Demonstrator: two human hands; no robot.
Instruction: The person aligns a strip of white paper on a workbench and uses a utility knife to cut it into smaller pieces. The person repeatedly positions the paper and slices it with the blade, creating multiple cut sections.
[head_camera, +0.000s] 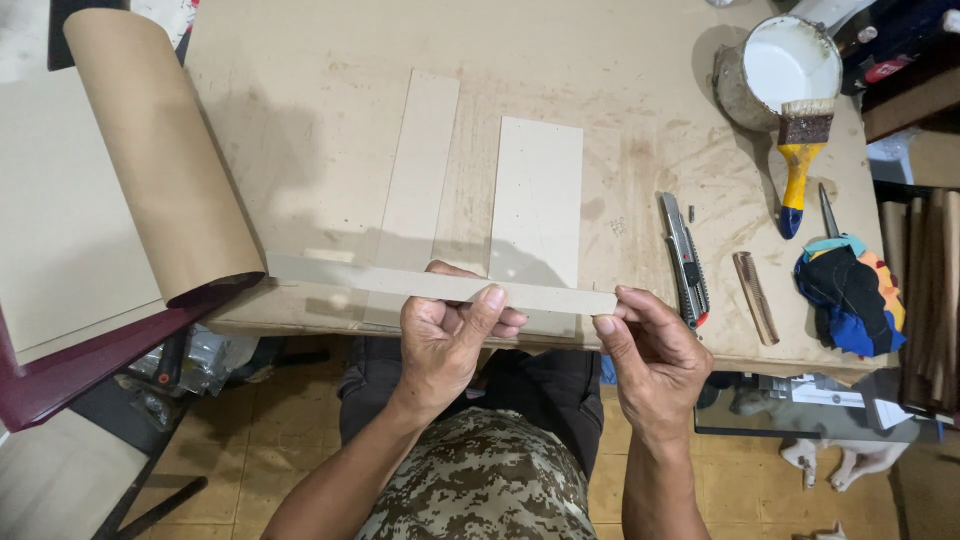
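Left hand (447, 340) covers the middle of the cardboard strip (440, 285), whose left end runs under the kraft paper roll (160, 150); roll top, stacked boards (925, 300) at right edge and white animal (835, 465) under the table are cut off.

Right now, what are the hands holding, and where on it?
A long, narrow cardboard strip. The left hand grips it near the middle, thumb on top; the right hand pinches its right end.

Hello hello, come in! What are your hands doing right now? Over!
Left hand shut on cardboard strip, mid-length. Right hand pinching its right end. Strip held level over table edge. Two cardboard pieces lying behind it, nothing blocking.
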